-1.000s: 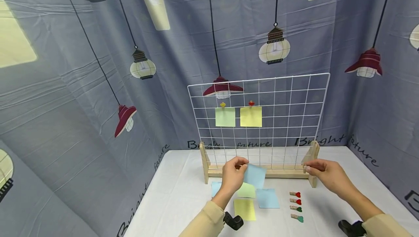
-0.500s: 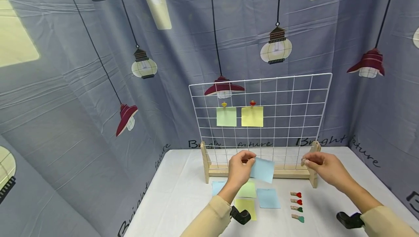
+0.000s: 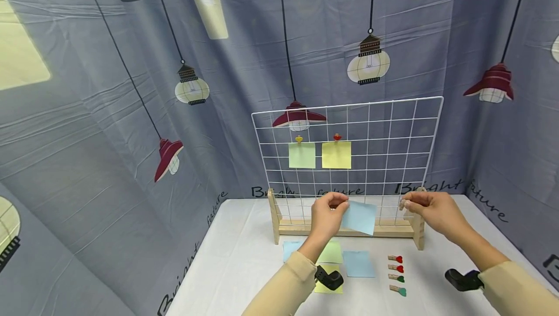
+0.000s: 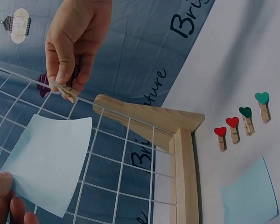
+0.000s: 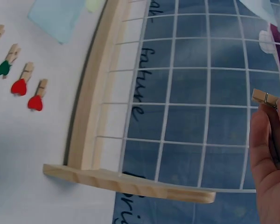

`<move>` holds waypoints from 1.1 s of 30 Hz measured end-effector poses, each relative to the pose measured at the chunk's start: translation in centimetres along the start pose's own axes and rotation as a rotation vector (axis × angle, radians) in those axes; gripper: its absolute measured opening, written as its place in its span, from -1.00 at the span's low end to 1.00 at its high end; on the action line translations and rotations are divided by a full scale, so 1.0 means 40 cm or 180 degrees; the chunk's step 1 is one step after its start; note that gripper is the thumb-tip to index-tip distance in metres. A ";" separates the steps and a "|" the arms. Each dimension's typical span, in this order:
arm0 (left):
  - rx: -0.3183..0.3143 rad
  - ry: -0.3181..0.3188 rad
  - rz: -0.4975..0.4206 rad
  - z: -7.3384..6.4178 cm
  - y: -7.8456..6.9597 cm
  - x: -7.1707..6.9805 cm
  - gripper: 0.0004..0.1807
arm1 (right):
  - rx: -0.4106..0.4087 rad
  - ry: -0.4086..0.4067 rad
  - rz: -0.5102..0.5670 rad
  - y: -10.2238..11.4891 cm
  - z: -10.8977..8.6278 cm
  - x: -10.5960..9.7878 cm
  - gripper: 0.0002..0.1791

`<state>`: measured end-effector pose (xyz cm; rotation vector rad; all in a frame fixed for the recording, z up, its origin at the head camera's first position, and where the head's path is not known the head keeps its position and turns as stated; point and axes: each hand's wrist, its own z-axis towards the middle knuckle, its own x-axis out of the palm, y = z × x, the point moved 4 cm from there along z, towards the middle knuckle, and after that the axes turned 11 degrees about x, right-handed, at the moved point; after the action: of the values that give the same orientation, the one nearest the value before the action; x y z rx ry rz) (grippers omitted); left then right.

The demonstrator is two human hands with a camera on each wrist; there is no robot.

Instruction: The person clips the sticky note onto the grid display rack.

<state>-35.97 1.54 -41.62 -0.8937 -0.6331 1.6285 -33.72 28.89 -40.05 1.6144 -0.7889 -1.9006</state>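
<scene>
My left hand pinches a blue sticky note by its left edge, in front of the lower part of a white wire grid. In the left wrist view that note hangs slightly curved, apart from any clip. Off to the right, my right hand pinches a small wooden clothespin between thumb and fingers, its tip pointing out; its other end is hidden by the fingers. On the grid hang a green note and a yellow note, each under a heart clothespin.
Several heart clothespins lie in a column on the white table. Left of them lie a blue note, a green note, a partly hidden yellow note and another blue note. A wooden stand supports the grid.
My left hand has raised the blue note and carried it rightward, from above the table notes to before the lower grid. My right hand has risen slightly with the clothespin.
</scene>
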 end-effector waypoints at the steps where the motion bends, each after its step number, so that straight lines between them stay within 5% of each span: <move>1: -0.0020 -0.0018 -0.0020 0.002 -0.002 0.002 -0.90 | -0.0010 -0.0017 0.0012 0.006 0.002 -0.004 -0.62; 12: -0.0095 -0.0175 -0.0179 0.028 -0.030 0.017 -0.91 | -0.0027 -0.0012 0.0095 0.065 0.020 -0.046 -0.59; 33: 0.0163 -0.0256 -0.0082 0.090 -0.100 0.039 -0.94 | -0.0081 -0.0049 0.0109 0.151 0.045 -0.114 -0.59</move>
<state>-36.81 4.20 -36.75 -0.7833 -0.6530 1.6568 -34.67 28.13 -32.35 1.5630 -0.7904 -1.8936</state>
